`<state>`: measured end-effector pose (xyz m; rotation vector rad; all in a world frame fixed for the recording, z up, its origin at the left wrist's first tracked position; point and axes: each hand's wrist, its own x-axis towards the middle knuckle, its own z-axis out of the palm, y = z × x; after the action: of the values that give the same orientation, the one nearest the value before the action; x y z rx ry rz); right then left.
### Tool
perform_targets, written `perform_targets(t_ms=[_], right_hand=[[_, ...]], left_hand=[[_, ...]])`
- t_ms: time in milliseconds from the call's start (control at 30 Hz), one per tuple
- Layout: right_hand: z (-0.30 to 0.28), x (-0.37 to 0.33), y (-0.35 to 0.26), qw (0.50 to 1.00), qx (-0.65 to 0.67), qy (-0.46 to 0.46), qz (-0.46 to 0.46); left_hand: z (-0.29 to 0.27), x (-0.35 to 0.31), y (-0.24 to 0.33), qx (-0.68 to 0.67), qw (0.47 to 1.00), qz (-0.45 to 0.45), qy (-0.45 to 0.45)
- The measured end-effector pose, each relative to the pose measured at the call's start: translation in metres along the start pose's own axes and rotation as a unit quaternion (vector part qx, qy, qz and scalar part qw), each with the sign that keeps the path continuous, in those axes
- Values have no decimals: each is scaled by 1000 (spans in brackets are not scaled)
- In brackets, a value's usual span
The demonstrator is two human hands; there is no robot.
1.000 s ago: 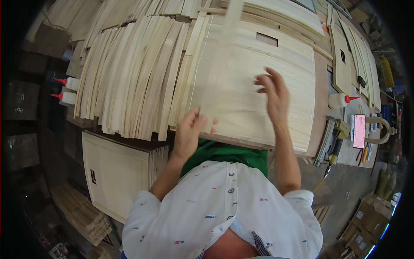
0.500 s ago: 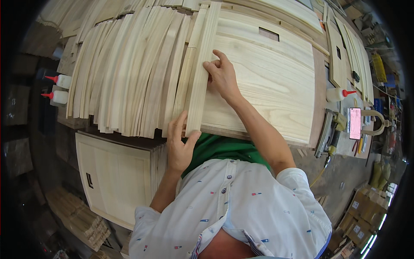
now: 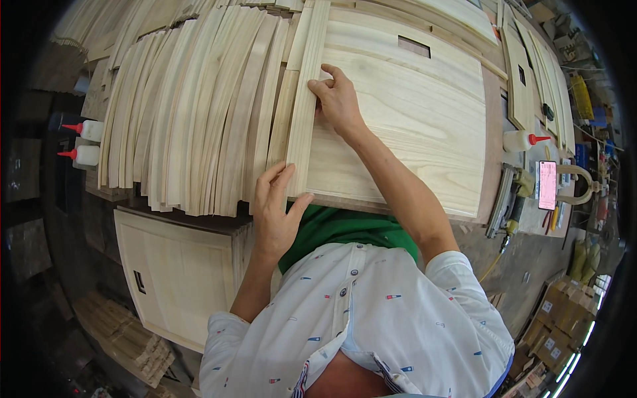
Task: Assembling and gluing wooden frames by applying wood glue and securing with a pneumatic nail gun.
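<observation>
A long pale wooden strip [image 3: 307,113] lies along the left edge of a broad wooden panel [image 3: 398,126], which has a small rectangular cut-out near its far right corner. My right hand [image 3: 340,103] is at the strip's right side, thumb on its top face, index finger raised and the other fingers curled, partly hidden. At the strip's near end is my left hand [image 3: 273,215], with fingers spread along the left side and thumb by the end. Left of the strip, a narrower wooden piece [image 3: 282,119] runs alongside it.
Many thin boards [image 3: 192,113] stand in a row at left. Glue bottles with red tips stand at the far left [image 3: 86,156] and right [image 3: 519,140]. A nail gun [image 3: 512,205] and a phone [image 3: 547,186] lie at right. Stacked cabinet doors [image 3: 176,272] sit below left.
The strip has shifted slightly left and away from me, with my right hand moving the same way. My left thumb has come away from the strip's near end, and those fingers are straighter.
</observation>
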<state>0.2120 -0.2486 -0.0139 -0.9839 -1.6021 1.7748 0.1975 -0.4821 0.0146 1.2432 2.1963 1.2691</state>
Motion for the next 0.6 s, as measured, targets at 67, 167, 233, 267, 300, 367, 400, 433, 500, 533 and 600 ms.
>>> perform_targets(t_ms=[67,167,233,267,300,367,400,433,500,533,600], right_hand=[[-1,0,2,1000,5,0,3],[-3,1,5,1000,19,6,10],[-4,1,6,1000,8,10,11],[-4,2,6,1000,7,9,11],[-4,3,6,1000,9,4,8],[-3,5,6,1000,10,-2,5],[-3,5,7,1000,9,-3,5],[-2,6,7,1000,9,-4,4],[-1,9,3,1000,-1,0,2],[-1,10,1,1000,-10,4,0],[-1,10,-7,1000,-19,-11,11]], left_hand=[[0,0,1,-1,1000,-1,-1],[-1,1,2,5,1000,2,-5],[0,1,3,13,1000,3,-5],[0,2,3,12,1000,3,-4],[0,2,4,11,1000,-4,-7],[0,3,4,8,1000,-10,-9],[1,3,2,14,1000,-7,-6],[1,3,1,19,1000,-3,-2],[1,4,-3,24,1000,1,-1],[0,4,-5,29,1000,5,-1],[-1,4,-5,36,999,8,8]])
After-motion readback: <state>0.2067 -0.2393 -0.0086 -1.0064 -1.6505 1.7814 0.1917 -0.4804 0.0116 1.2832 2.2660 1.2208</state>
